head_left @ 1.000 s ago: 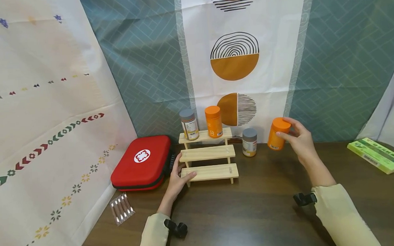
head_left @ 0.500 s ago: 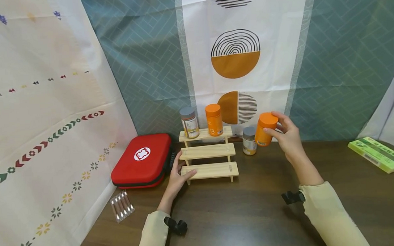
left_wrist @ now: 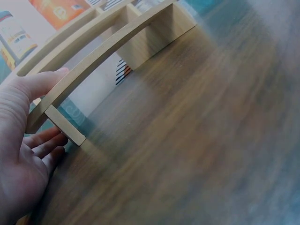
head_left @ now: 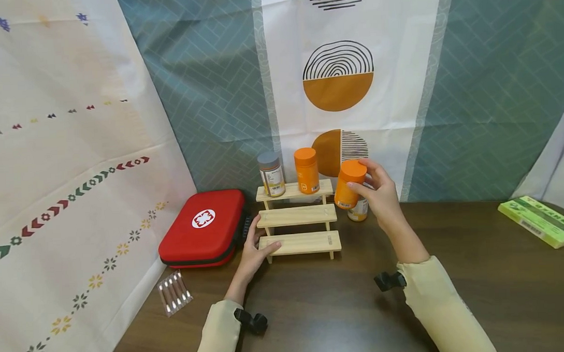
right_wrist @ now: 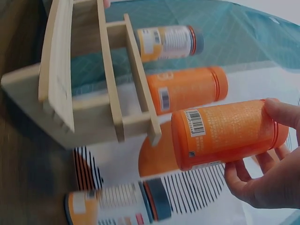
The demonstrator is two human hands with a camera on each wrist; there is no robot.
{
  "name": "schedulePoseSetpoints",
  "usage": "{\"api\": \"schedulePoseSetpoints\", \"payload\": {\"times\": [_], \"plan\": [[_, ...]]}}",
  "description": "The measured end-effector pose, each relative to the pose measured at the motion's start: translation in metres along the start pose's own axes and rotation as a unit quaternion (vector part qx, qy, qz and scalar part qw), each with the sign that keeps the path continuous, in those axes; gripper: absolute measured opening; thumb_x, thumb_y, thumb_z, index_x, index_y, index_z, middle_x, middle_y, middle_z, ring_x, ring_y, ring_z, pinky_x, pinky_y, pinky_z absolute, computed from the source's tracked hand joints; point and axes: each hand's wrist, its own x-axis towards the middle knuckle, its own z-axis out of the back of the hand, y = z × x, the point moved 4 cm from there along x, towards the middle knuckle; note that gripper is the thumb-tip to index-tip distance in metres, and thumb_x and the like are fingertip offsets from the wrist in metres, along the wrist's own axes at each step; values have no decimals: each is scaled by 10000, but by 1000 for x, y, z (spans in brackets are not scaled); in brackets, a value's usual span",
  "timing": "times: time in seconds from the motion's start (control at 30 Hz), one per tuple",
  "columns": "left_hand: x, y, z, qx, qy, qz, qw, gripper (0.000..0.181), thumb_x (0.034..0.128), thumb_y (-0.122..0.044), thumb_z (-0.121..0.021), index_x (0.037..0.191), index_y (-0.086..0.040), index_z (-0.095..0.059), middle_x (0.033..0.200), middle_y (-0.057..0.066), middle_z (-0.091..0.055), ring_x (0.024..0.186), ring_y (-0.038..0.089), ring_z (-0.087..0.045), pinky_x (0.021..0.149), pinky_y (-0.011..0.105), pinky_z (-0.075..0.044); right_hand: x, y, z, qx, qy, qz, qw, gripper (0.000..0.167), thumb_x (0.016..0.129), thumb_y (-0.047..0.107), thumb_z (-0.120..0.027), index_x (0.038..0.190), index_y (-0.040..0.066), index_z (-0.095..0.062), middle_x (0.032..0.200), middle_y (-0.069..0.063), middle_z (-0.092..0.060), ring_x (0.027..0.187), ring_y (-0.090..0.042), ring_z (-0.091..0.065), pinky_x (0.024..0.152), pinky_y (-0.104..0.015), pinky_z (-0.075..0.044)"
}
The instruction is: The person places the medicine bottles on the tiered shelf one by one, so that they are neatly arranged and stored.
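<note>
My right hand (head_left: 384,197) pinches an orange bottle (head_left: 344,193) near its lid, thumb on one side and fingers on the other. The bottle hangs slightly tilted in the air, just right of the top tier of a three-tier wooden shelf (head_left: 296,216). My left hand (head_left: 251,259) grips the left end of that shelf; in the left wrist view, the thumb (left_wrist: 44,82) lies over the board with fingers below. On the top tier stand a grey-capped bottle (head_left: 273,180) and another orange bottle (head_left: 307,174). A second grey-capped bottle (head_left: 359,211) on the table is partly hidden behind the held one.
A red first-aid case (head_left: 202,230) lies left of the shelf. In front of it is a clear packet of cotton swabs (head_left: 174,293). A green-yellow box (head_left: 540,221) lies at the far right. A patterned curtain (head_left: 204,96) hangs behind the table (head_left: 324,309).
My right hand has carried the orange bottle leftward, toward the shelf's top tier, and it now covers much of the grey-capped bottle on the table. My left hand has stayed on the shelf.
</note>
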Motion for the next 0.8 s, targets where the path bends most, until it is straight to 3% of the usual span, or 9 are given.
{"api": "schedulePoseSetpoints", "payload": {"times": [0.13, 0.23, 0.33, 0.5, 0.8], "plan": [[-6, -14, -3, -21, 131, -80, 9999, 913, 849, -43, -726, 1564, -228, -189, 1422, 274, -456, 1330, 389, -440, 1002, 403, -420, -1, 1, -12, 105, 113, 40, 9999, 608, 925, 87, -649, 1473, 108, -388, 1517, -97, -435, 1273, -176, -471, 1110, -425, -379], [-10, -24, -6, 19, 229, -99, 9997, 901, 857, -46, -716, 1566, -192, -179, 1447, 264, -425, 1343, 393, -419, 1074, 501, -363, -1, 2, -20, 169, 165, 48, 9997, 598, 919, 67, -652, 1461, 103, -401, 1491, -101, -459, 1234, -147, -491, 1093, -387, -391], [-11, -25, -7, 1, 242, -23, 9997, 909, 857, -46, -718, 1568, -209, -177, 1495, 226, -383, 1379, 373, -384, 1115, 553, -302, 0, 2, -29, 254, 197, -17, 9995, 592, 909, 37, -657, 1447, 102, -417, 1473, -103, -475, 1178, -115, -502, 1064, -323, -401], [-11, -27, -7, 14, 214, -61, 9998, 910, 850, -44, -723, 1567, -192, -182, 1501, 213, -384, 1380, 376, -387, 1087, 517, -343, 0, 1, -49, 370, 318, -96, 9988, 588, 900, 26, -665, 1432, 96, -426, 1455, -110, -491, 1192, -166, -503, 1026, -292, -410], [-11, -28, -3, 49, 93, -20, 9999, 925, 837, -38, -733, 1566, -203, -188, 1466, 213, -437, 1349, 353, -435, 1073, 476, -363, -3, -5, -91, 755, 327, -3, 9966, 573, 861, 9, -705, 1373, 103, -468, 1422, -112, -530, 1208, -256, -513, 1078, -402, -405]]}}
